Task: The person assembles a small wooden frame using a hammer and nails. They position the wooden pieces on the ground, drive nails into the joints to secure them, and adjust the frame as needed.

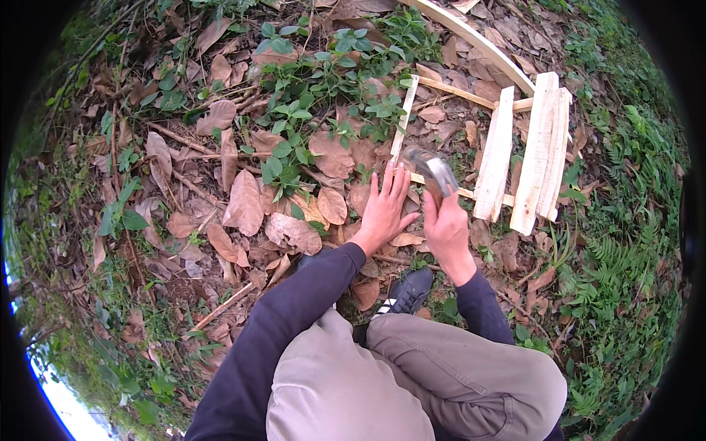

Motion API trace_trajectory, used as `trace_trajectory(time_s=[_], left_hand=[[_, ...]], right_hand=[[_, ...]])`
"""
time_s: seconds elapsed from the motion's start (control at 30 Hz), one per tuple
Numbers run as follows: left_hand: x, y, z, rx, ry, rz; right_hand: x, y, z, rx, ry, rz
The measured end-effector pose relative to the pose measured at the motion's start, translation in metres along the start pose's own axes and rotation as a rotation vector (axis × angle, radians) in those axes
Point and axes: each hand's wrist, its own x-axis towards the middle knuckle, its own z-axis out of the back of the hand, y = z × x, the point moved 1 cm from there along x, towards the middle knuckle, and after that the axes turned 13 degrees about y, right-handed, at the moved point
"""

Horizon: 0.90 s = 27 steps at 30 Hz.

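My right hand (446, 231) is wrapped round the handle of a claw hammer (437, 175), its metal head raised just right of my left fingertips. My left hand (383, 207) lies with fingers stretched out, their tips at the near end of a thin pale wooden strip (404, 121). That strip joins a low frame on the ground, with a far crosspiece (456, 90) and a near crosspiece (466, 193). Three wider rough slats lie across the frame's right part: a left slat (495, 156), a middle slat (535, 158) and a right slat (557, 154). No nail can be made out.
A long curved-looking plank (478, 40) runs behind the frame at the top right. Dry brown leaves (245, 202) and twigs cover the soil. Green plants (290, 110) grow at the far left of the frame, ferns (610, 257) at right. My shoe (412, 290) is close below my hands.
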Motion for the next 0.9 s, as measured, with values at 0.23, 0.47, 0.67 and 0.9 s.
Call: trace_trajectory(time_s=[0.23,0.47,0.67,0.9], left_hand=[[-0.002,0.004,-0.002,0.03,-0.017,0.007],[-0.002,0.002,0.0,-0.016,-0.007,-0.013],[-0.001,0.002,-0.003,-0.006,-0.046,-0.016],[-0.001,0.002,-0.003,0.004,-0.015,-0.008]], right_hand=[[0.003,-0.001,-0.005,0.051,0.072,-0.037],[-0.001,-0.006,-0.004,0.008,0.122,-0.057],[-0.006,-0.017,-0.015,-0.01,0.153,-0.054],[0.002,-0.02,-0.018,-0.067,0.221,-0.063]])
